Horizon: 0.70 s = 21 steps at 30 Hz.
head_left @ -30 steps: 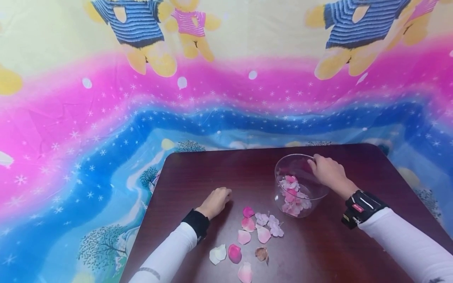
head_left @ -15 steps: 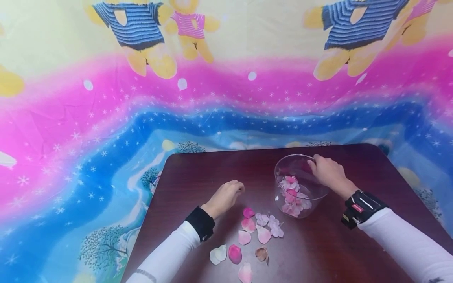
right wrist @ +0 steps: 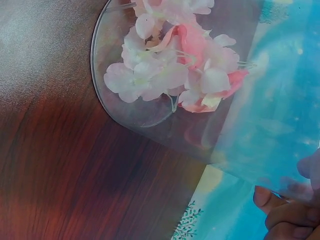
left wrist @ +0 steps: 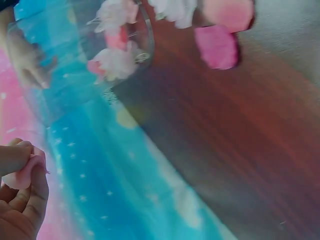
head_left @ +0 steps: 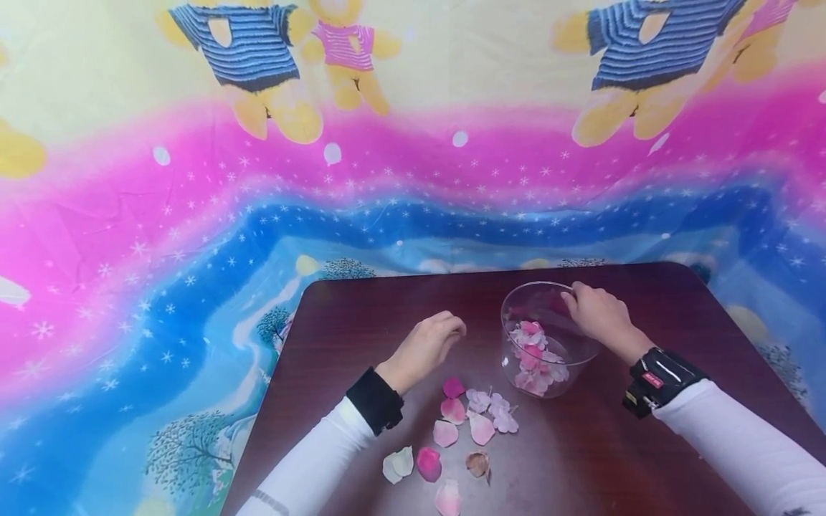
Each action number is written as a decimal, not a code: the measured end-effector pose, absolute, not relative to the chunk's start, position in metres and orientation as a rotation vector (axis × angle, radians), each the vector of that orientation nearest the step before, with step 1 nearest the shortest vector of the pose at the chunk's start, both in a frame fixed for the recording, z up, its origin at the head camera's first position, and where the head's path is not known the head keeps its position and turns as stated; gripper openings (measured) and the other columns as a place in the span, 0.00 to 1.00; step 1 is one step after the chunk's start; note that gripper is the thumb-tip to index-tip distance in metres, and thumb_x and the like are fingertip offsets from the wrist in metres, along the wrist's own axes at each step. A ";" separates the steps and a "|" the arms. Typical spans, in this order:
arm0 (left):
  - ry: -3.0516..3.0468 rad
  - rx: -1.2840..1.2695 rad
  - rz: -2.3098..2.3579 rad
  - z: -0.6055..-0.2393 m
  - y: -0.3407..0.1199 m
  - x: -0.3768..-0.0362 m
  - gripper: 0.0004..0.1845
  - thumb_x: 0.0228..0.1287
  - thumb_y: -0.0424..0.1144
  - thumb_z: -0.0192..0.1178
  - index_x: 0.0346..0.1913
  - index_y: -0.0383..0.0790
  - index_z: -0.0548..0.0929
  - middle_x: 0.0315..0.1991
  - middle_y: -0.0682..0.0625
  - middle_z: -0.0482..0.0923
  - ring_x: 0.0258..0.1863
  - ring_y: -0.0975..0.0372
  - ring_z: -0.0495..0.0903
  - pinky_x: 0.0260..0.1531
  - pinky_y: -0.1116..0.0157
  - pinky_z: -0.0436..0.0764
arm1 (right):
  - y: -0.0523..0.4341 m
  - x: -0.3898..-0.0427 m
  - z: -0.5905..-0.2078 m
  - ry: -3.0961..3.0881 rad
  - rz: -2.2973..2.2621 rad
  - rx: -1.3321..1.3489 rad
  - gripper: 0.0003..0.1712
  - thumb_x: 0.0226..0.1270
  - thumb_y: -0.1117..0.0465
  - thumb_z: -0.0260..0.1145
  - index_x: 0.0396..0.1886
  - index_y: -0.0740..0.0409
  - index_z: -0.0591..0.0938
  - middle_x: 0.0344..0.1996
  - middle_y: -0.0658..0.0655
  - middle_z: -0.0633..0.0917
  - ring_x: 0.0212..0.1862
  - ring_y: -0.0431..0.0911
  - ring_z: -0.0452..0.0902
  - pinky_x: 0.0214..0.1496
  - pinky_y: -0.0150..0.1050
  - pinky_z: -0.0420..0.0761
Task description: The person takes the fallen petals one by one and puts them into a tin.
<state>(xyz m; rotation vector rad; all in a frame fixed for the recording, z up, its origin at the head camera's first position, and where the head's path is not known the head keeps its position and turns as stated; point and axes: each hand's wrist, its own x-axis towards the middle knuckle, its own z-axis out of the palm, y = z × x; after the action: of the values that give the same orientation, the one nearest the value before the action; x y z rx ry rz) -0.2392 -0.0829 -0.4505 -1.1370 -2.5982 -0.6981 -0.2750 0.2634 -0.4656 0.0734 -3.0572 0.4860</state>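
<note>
Your left hand pinches 1 pale pink petal above the table, just left of the glass bowl. Your right hand grips the bowl's far rim. Loose petals lie just below your left hand.

Head view: from above and behind the desk, facing forward and down; far enough to take in the glass bowl, both forearms and the backdrop cloth.
Left wrist view: close, just left of the bowl, looking across the desk towards it.
Right wrist view: very close, right of the bowl, looking through its wall.
Shared: all three views show the bowl and the desk beside it.
</note>
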 end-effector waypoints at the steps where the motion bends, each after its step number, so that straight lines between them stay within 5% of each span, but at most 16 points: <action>1: -2.582 -1.139 -0.710 -0.447 -0.081 -0.240 0.04 0.70 0.31 0.63 0.43 0.41 0.85 0.39 0.51 0.83 0.42 0.64 0.84 0.47 0.69 0.84 | 0.263 -0.275 -0.465 -3.055 0.486 0.073 0.20 0.80 0.51 0.51 0.42 0.65 0.76 0.21 0.60 0.78 0.28 0.56 0.79 0.24 0.49 0.73; 21: -2.244 -1.346 -0.628 -0.396 -0.014 -0.237 0.05 0.69 0.33 0.64 0.45 0.41 0.86 0.42 0.52 0.84 0.44 0.65 0.84 0.51 0.74 0.81 | 0.263 -0.276 -0.466 -3.057 0.488 0.065 0.20 0.80 0.51 0.51 0.42 0.65 0.76 0.21 0.59 0.77 0.28 0.55 0.78 0.24 0.48 0.73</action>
<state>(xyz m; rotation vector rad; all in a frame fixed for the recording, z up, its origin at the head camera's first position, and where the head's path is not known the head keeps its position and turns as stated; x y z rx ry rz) -0.2370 -0.0138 -0.3956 -1.3460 -2.2445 -0.6281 -0.2757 0.2629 -0.4662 0.0647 -3.0567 0.4875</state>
